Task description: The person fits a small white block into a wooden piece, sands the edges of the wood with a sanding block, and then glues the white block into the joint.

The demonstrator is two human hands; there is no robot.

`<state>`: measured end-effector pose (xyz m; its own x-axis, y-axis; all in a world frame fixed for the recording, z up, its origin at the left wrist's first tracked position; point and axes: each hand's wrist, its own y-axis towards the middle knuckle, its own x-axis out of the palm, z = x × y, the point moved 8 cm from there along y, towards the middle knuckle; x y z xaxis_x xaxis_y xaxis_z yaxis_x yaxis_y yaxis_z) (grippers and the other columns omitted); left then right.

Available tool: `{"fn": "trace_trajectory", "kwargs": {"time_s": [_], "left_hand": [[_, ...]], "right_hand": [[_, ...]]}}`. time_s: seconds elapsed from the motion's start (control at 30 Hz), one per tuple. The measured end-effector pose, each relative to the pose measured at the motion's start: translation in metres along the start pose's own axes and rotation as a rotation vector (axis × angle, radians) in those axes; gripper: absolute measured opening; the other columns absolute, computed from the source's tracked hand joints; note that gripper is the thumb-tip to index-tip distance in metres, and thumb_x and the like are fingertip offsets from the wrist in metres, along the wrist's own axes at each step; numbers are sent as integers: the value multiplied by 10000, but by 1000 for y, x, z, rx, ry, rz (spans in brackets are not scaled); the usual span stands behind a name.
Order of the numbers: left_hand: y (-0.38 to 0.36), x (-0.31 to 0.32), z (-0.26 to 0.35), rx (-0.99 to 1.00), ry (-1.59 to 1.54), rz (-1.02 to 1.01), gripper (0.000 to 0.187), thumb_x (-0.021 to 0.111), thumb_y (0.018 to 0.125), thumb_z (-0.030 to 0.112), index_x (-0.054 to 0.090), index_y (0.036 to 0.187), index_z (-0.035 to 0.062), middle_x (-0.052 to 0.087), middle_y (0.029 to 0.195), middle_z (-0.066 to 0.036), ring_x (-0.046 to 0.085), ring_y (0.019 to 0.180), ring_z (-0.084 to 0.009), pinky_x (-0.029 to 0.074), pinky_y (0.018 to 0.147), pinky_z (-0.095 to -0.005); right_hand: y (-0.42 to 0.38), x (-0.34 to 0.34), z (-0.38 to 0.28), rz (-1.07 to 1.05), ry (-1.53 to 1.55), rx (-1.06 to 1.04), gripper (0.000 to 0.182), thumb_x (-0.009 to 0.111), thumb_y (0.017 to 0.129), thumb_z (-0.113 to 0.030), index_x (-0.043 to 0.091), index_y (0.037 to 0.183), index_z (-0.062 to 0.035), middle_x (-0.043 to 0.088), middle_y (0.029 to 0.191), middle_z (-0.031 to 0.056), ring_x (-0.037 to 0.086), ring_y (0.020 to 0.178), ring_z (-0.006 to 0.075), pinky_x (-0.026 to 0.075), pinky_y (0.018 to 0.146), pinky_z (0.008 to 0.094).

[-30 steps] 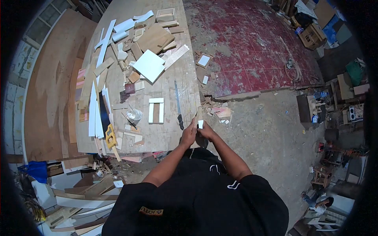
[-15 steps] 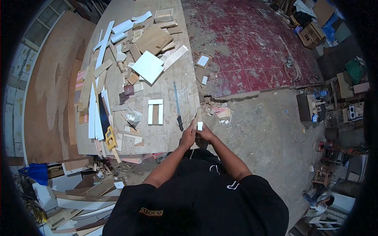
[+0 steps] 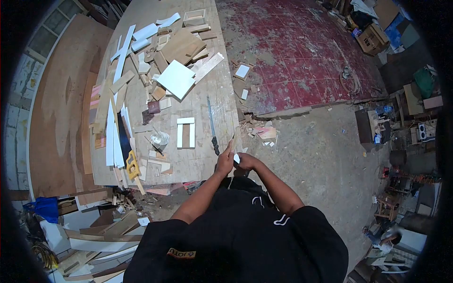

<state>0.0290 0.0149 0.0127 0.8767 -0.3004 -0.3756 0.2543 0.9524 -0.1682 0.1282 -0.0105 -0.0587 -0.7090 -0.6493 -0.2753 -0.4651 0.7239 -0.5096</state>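
Fingers of the left hand close around a thin wooden strip; those of the right hand curl about a small white piece, their tips hidden. Both hands sit close together before the body, probably to steady the pieces. On the desk, a yellow-handled saw lies grip nearest, perhaps for easy reach, as does a thin dark-handled blade. Between them rests a white-and-brown panel. Farther off, a white square board tops heaped offcuts, seemingly leaving the near side workable.
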Motion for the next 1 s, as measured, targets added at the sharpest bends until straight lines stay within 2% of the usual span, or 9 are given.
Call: {"fn": "trace_trajectory", "kwargs": {"time_s": [0.1,0.23,0.37,0.47,0.53,0.67,0.83,0.9,1.0], "left_hand": [[0,1,-2,9,-2,-6,492,446,956,163,369,1443,164,594,1169,-271,634,1029,-326,478,855,-367],[1,2,-3,60,-35,-8,519,433,936,119,354,1448,146,537,1277,-258,548,1179,-354,442,945,-361],[0,5,-3,62,-22,-27,533,430,928,103,344,1453,140,518,1310,-249,516,1218,-350,425,971,-353],[2,0,-3,94,-8,-6,527,435,933,116,346,1452,137,532,1291,-253,529,1203,-350,429,961,-349],[3,2,-2,92,-4,-11,523,437,935,122,348,1451,135,539,1279,-256,540,1191,-348,433,954,-347],[1,4,-3,57,-41,-17,513,441,944,139,351,1449,135,553,1263,-254,563,1168,-331,440,938,-340],[2,4,-4,45,-52,-35,507,442,953,155,349,1451,141,553,1265,-254,570,1160,-327,440,937,-340],[3,7,-15,-82,-66,-79,504,444,955,160,351,1450,138,547,1275,-255,568,1162,-331,435,944,-338],[2,8,-14,-15,-67,-52,498,438,959,163,353,1449,130,544,1284,-251,560,1177,-320,429,955,-335]], "right_hand": [[4,-5,0,50,-255,60,346,661,706,-172,613,1013,-18,678,922,193,652,850,320,503,744,413],[15,-9,11,-35,-244,26,373,667,709,-210,631,1034,-30,675,951,220,655,886,356,503,770,420],[14,-64,3,294,-118,131,349,668,719,-282,674,967,-36,684,938,208,663,892,363,518,770,424],[23,-69,-1,326,-125,103,317,662,716,-274,680,922,-35,686,893,203,664,856,369,515,754,424],[2,-65,-13,201,67,307,314,651,718,-266,674,926,-31,683,898,203,656,866,371,511,764,429],[26,-52,15,259,-146,121,361,635,733,-272,654,1014,-47,669,993,211,649,930,351,505,815,440],[10,-27,0,114,-327,247,427,637,739,-290,639,1091,-48,663,1063,190,639,1003,339,501,863,431],[5,-8,1,26,-378,277,494,697,706,-321,633,1116,-53,666,1071,180,638,1011,339,500,869,430],[-15,7,-15,-14,-373,264,581,772,635,-338,633,1119,-49,667,1074,179,639,1014,334,500,871,432]]}}
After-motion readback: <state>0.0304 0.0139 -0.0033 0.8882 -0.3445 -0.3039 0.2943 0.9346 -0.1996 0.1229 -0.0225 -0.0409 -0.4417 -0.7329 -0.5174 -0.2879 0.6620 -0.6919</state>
